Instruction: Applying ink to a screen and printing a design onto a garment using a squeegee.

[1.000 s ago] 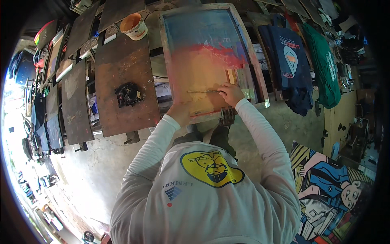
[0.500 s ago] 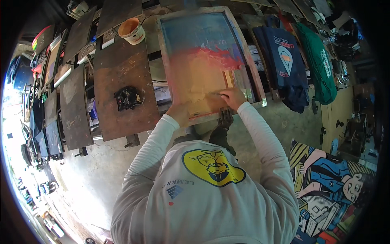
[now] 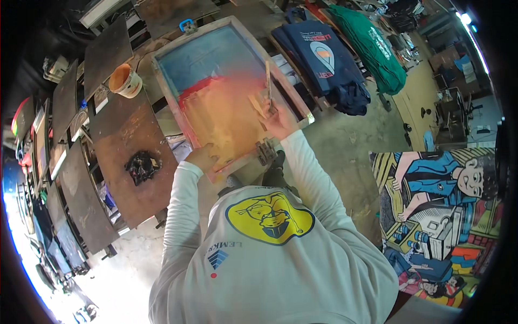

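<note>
Narrow gap between bucket (image 3: 128, 87) and frame (image 3: 167, 93)

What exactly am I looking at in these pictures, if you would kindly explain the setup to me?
There is no machine here, only a person's two bare hands. A wide fisheye camera worn on the head looks down past the chest, so edges bend near the rim. The left hand is at the near left corner of a framed screen, blue at its far end, then red, then yellow-orange. The right hand, at its right side, holds a thin stick. To the left, a black bundle lies on a brown board, with a tub near its far end.
</note>
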Action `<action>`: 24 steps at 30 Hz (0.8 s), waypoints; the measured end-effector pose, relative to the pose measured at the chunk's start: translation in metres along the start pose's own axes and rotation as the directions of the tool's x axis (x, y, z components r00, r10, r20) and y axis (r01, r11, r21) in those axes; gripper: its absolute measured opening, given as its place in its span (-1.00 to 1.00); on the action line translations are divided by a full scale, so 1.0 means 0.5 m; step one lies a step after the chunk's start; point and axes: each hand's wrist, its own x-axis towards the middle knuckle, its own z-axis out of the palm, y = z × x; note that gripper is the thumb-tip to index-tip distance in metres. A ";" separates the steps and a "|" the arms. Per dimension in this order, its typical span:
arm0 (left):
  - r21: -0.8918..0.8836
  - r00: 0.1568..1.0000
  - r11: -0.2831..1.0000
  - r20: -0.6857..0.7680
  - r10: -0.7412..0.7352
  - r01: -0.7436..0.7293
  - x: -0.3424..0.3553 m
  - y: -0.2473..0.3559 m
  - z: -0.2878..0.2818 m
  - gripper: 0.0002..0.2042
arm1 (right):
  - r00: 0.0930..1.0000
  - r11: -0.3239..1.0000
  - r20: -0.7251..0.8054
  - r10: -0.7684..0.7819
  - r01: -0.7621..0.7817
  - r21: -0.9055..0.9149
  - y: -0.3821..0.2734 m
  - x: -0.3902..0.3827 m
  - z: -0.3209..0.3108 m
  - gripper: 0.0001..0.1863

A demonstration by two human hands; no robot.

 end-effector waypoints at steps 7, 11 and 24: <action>0.030 0.996 0.996 0.026 0.081 -0.081 0.030 0.103 -0.027 -0.53 | 0.969 0.991 0.206 -0.133 0.137 -0.006 0.004 -0.016 0.045 -0.81; -0.163 0.945 0.941 -0.192 0.265 -0.297 0.051 -0.010 0.095 -0.48 | 0.976 0.983 0.218 -0.015 0.055 -0.177 0.054 -0.033 0.146 -0.77; -0.705 0.682 0.701 -0.565 -0.465 -0.107 -0.259 -0.007 0.053 -0.78 | 0.848 0.750 0.381 0.369 -0.029 -0.661 0.382 0.202 0.407 -0.75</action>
